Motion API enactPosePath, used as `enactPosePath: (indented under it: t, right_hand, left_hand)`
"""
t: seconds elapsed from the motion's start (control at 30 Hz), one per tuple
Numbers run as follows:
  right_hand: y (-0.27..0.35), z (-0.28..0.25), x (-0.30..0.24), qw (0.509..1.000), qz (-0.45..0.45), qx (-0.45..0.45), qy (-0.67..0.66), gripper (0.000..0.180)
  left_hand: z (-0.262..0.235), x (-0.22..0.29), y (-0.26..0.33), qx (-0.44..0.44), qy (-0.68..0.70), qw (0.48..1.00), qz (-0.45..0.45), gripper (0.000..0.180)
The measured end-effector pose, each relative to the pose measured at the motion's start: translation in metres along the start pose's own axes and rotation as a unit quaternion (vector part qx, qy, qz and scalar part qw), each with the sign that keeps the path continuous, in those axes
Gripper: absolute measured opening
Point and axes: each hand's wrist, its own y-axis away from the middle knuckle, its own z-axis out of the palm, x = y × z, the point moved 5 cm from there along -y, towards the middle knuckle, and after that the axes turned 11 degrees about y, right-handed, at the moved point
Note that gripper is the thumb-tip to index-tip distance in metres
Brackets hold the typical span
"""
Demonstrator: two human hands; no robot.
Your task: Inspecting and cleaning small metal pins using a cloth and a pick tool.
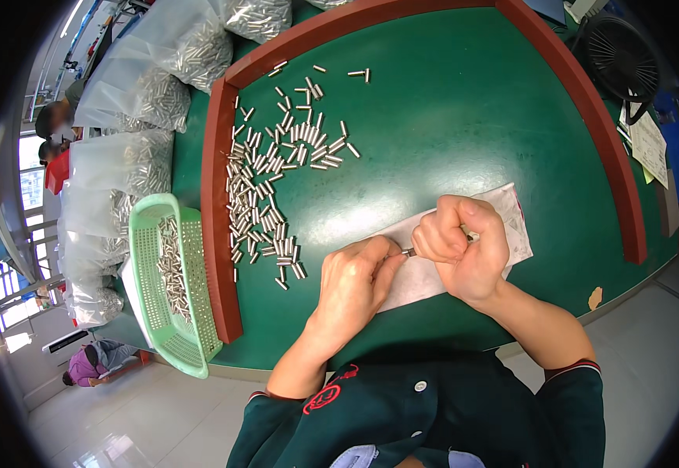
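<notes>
A short silvery metal pin [409, 252] shows between my two hands, above a pale, stained cloth [425, 285] on the green tabletop. My left hand [357, 278] pinches one end of the pin between thumb and fingers. Curled up close, my right hand [464, 243] has its fingertips at the pin's other end. A small dark bit shows inside its curl, but what that hand grips is mostly hidden. Many similar metal pins [265, 175] lie loose to the left, beside the brown raised border [218, 210].
Outside the border at left stands a green plastic basket [148, 281] with more pins. Clear bags of pins [148, 160] line the far left. A black fan [618, 58] and papers [647, 144] are at the far right. Other people are in the left background.
</notes>
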Motion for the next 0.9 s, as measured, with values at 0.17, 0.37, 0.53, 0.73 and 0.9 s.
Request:
enactPosePath:
  t: [0.17,0.37,0.53,0.73,0.9]
  right_hand:
    - [0.002,0.001,0.0,1.0,-0.01,0.002,0.001,0.035]
    - [0.005,0.007,0.002,0.999,-0.039,-0.007,0.028,0.038]
    - [0.009,0.013,0.001,0.989,-0.085,0.006,0.118,0.04]
    - [0.008,0.009,0.001,0.994,-0.065,0.022,0.08,0.039]
    - [0.004,0.004,0.004,0.999,-0.025,0.023,0.018,0.037]
  left_hand:
    - [0.001,-0.002,0.001,0.004,0.013,1.0,-0.022,0.007]
    - [0.0,-0.006,0.001,0.023,0.039,0.999,-0.007,0.009]
    - [0.0,-0.004,-0.001,0.006,0.011,1.0,-0.011,0.008]
    - [-0.001,-0.004,0.0,0.037,0.072,0.996,-0.043,0.009]
    - [0.0,-0.029,0.001,-0.088,0.621,0.762,-0.16,0.014]
